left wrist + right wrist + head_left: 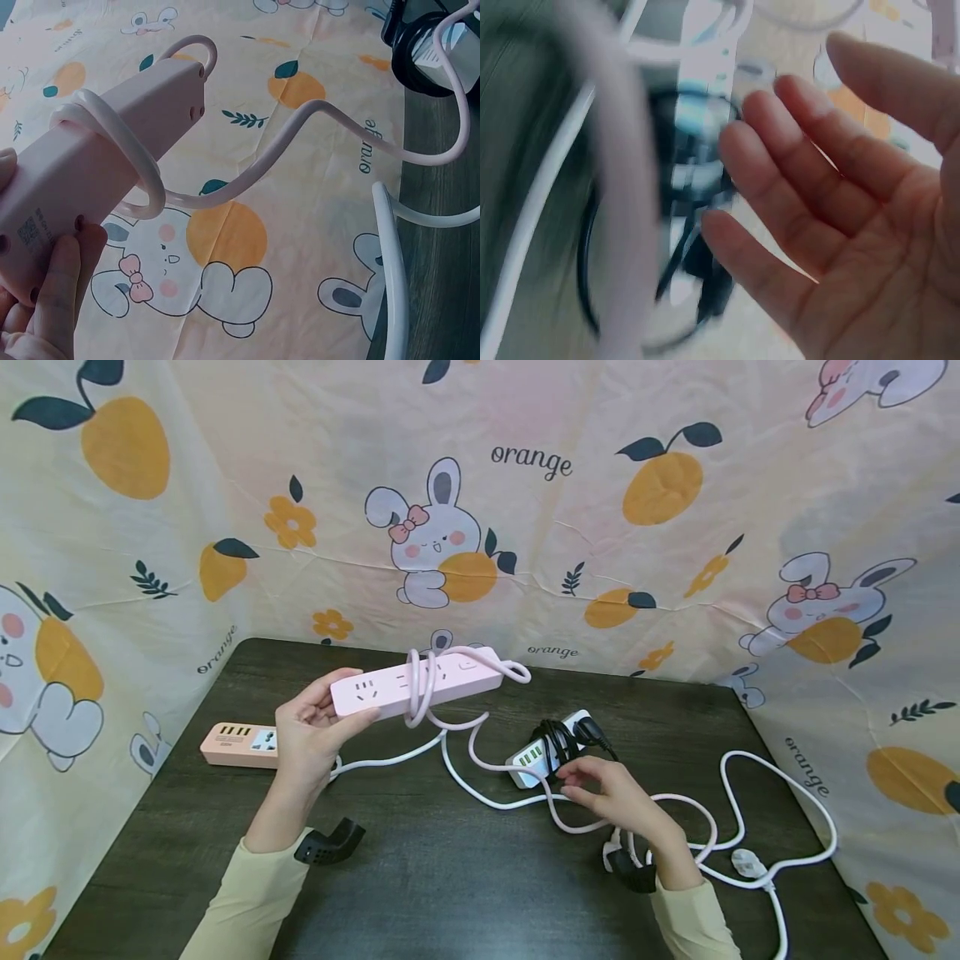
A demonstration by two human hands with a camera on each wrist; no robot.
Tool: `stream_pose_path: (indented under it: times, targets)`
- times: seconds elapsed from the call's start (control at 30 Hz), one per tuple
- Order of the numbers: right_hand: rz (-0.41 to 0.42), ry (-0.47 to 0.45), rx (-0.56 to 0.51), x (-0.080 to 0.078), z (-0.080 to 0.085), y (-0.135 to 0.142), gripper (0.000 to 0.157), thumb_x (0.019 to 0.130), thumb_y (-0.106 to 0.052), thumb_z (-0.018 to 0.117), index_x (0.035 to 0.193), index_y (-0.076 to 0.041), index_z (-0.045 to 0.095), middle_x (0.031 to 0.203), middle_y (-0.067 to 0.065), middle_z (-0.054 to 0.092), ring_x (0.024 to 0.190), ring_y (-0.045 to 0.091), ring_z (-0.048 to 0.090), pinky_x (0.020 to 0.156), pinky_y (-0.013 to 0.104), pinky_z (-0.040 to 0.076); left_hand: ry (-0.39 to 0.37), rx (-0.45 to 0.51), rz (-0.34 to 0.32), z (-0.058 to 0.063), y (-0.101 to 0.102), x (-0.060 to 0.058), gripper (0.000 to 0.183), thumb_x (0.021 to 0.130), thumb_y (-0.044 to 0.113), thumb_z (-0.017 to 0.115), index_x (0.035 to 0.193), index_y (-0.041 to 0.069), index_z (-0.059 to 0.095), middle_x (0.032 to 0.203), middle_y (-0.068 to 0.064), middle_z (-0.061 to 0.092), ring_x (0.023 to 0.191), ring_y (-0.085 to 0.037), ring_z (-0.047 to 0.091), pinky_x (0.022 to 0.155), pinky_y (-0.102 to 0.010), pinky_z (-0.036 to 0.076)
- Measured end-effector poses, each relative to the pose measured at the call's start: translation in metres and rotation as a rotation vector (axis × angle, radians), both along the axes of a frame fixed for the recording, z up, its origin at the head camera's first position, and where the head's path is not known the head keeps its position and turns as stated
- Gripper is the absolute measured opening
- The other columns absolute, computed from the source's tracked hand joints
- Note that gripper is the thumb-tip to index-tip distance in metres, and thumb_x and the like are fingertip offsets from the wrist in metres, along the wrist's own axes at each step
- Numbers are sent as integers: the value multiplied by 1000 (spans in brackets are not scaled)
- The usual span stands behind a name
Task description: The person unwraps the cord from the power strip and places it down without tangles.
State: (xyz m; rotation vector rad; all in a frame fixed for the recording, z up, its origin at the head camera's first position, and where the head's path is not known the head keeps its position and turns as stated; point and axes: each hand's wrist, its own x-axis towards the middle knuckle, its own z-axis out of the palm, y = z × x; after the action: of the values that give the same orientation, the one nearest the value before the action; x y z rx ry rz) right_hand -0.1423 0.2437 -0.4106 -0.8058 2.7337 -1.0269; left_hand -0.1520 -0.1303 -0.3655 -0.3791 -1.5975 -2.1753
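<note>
My left hand (311, 727) holds a pale pink power strip (386, 689) by its left end, raised over the dark table, thumb along the lower edge. The strip's pink cord (517, 769) is looped round its middle, with another bend at the far end. In the left wrist view, the strip's underside (112, 146) and the loop crossing it show. My right hand (611, 793) hovers beside the trailing cord, palm empty and fingers loosely bent in the right wrist view. Just beyond it lies a white power strip (525, 766) wrapped with a black cord (557, 745).
A peach power strip (240, 754) lies at the table's left, partly behind my left forearm. White cord (386, 762) runs across the table (450, 885) and loops at the right, near a white plug (748, 863). A printed cloth (570, 518) hangs behind the table.
</note>
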Motion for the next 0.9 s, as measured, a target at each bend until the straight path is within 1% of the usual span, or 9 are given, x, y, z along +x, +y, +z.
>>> stream_pose_path:
  times: [0.17, 0.23, 0.3, 0.43, 0.53, 0.63, 0.73, 0.8, 0.9]
  targets:
    - [74, 130, -56, -11, -8, -36, 20, 84, -5, 68, 103, 0, 65, 93, 8, 65, 83, 19, 61, 72, 35, 52, 14, 11, -9, 0, 0, 0, 44, 66, -30, 62, 108, -20, 56, 98, -8, 68, 85, -14, 65, 72, -22, 54]
    - [92, 152, -63, -16, -11, -50, 24, 85, -7, 67, 108, 1, 64, 97, 11, 64, 87, 24, 60, 74, 39, 51, 14, 13, -12, 0, 0, 0, 44, 65, -30, 62, 108, -23, 53, 98, -8, 68, 85, -14, 65, 72, -22, 54]
    - [102, 139, -63, -19, -13, -64, 27, 87, -10, 65, 112, 2, 63, 104, 13, 64, 92, 27, 60, 77, 40, 50, 16, 15, -14, 0, 0, 0, 44, 65, -30, 62, 108, -21, 56, 98, -8, 68, 85, -15, 65, 72, -22, 54]
    - [102, 59, -65, -26, -15, -88, 31, 89, -12, 63, 115, 6, 61, 110, 17, 62, 100, 30, 61, 85, 40, 50, 15, 7, -11, 1, 0, 1, 44, 66, -30, 62, 108, -20, 56, 98, -8, 68, 85, -14, 65, 72, -22, 54]
    - [17, 36, -62, -30, -17, -103, 32, 89, -11, 63, 113, 9, 60, 108, 20, 63, 99, 31, 62, 84, 38, 52, 8, -1, -5, 1, -1, 2, 43, 66, -29, 62, 107, -17, 58, 98, -8, 67, 85, -14, 64, 72, -22, 54]
    - [-147, 62, -98, -35, -21, -112, 30, 87, -8, 65, 110, 9, 62, 103, 20, 64, 93, 31, 64, 80, 37, 53, -2, -5, -8, 1, -1, 3, 43, 66, -29, 63, 106, -12, 61, 98, -7, 67, 86, -14, 64, 72, -23, 54]
    - [-283, 104, -162, -39, -22, -118, 30, 84, -7, 68, 110, 8, 63, 100, 20, 65, 90, 30, 64, 77, 38, 54, -6, -11, -10, 1, -2, 3, 43, 67, -28, 63, 106, -11, 61, 98, -7, 67, 86, -14, 64, 72, -23, 54]
    - [-316, 143, -195, -42, -21, -119, 32, 84, -7, 69, 111, 7, 62, 100, 20, 64, 90, 31, 64, 77, 40, 54, 0, -16, -3, 2, -2, 3, 43, 67, -29, 62, 107, -15, 59, 98, -7, 67, 86, -14, 64, 73, -23, 54]
    - [-319, 229, -235, -45, -20, -120, 37, 83, -8, 70, 115, 7, 59, 104, 21, 63, 93, 32, 63, 75, 43, 53, 8, -16, 2, 2, -3, 2, 43, 66, -29, 62, 107, -17, 58, 98, -7, 67, 86, -15, 64, 73, -23, 54]
